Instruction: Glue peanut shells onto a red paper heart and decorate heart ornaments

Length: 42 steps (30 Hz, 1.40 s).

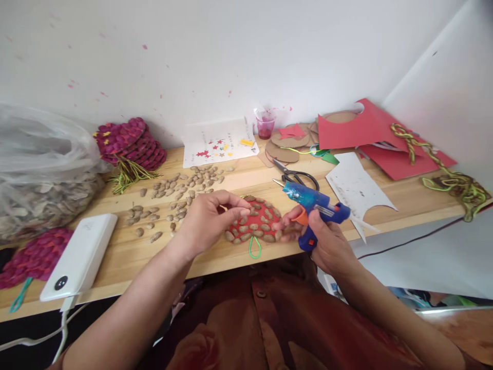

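Note:
My right hand [325,239] is wrapped round a blue glue gun [314,205], a finger on its orange trigger, the nozzle pointing left and up. Just left of it a red disc [257,222] lies on the wooden table [239,257], partly covered with glued seeds, a green loop hanging off its near edge. My left hand [211,218] hovers over the disc's left side, fingers curled with the tips pinched together on a seed at the disc's upper edge.
Loose seeds [181,190] are scattered left of the disc. Scissors [295,177] lie behind the glue gun. A white power bank [79,257], a plastic bag of seeds [38,174], finished purple pieces [131,141], red paper [370,128], cardboard circles and yellow-green cord [450,180] surround the work spot.

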### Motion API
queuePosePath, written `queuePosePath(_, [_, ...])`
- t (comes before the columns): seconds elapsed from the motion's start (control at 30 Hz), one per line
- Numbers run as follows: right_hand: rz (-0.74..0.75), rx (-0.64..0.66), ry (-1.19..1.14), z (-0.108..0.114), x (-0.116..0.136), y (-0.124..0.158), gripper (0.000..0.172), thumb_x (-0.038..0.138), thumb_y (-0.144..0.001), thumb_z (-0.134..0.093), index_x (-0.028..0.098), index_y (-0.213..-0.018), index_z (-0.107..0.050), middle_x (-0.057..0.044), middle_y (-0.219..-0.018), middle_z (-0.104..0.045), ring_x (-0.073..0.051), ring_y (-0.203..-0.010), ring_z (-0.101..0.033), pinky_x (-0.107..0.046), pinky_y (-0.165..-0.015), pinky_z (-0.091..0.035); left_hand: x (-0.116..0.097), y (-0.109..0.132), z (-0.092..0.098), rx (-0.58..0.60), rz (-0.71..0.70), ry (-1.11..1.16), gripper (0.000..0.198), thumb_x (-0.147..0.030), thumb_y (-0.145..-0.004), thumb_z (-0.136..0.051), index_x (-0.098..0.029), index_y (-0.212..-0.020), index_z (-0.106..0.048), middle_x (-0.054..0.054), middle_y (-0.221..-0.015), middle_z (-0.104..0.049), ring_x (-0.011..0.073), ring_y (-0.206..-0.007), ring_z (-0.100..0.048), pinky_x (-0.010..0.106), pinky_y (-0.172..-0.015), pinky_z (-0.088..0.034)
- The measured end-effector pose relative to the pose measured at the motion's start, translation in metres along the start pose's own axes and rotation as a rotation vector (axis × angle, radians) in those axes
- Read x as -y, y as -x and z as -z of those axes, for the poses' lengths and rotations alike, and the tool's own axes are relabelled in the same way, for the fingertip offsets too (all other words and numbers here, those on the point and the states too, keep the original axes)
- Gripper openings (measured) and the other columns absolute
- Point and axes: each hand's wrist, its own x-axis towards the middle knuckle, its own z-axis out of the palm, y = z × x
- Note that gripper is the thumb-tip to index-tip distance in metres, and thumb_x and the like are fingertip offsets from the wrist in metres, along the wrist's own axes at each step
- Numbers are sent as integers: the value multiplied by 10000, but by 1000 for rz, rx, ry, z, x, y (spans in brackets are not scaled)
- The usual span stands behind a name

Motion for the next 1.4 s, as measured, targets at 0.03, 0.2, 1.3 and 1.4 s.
queuePosePath(0.03, [3, 16, 10, 0, 1, 4, 368, 608, -896, -676, 240, -892, -682, -45, -871, -717, -197, -734, -720, -286, -549, -562, 0, 3, 3, 12, 88, 198, 184, -348, -773, -821, -186, -848, -777, 21, -766, -716, 137, -670, -594, 281, -661, -489])
queuePosePath(0.2, [-60, 207, 181, -1, 12, 28, 402, 621, -981, -526, 245, -1004, -666, -17, -685, -651, -140, -511, -547, -256, -444, -408, 0, 18, 2, 85, 328, 809, 340, -361, -610, -961, -149, -755, -739, -5, -658, -635, 76, -596, -513, 203, -570, -413])
queuePosePath(1.3, [82, 265, 616, -19, 26, 65, 393, 554, -1028, -482, 199, -950, -632, 16, -673, -601, -128, -565, -552, -303, -589, -453, -4, 58, -3, 100, 299, 916, 315, -307, -598, -984, -123, -767, -792, 30, -661, -656, 72, -600, -533, 164, -551, -418])
queuePosePath(1.4, [64, 255, 644, -19, 26, 66, 421, 577, -1020, -483, 195, -933, -639, 21, -618, -591, -136, -562, -551, -305, -588, -444, -3, 58, -3, 92, 303, 913, 317, -309, -597, -984, -124, -770, -793, 31, -669, -658, 74, -608, -538, 164, -555, -420])
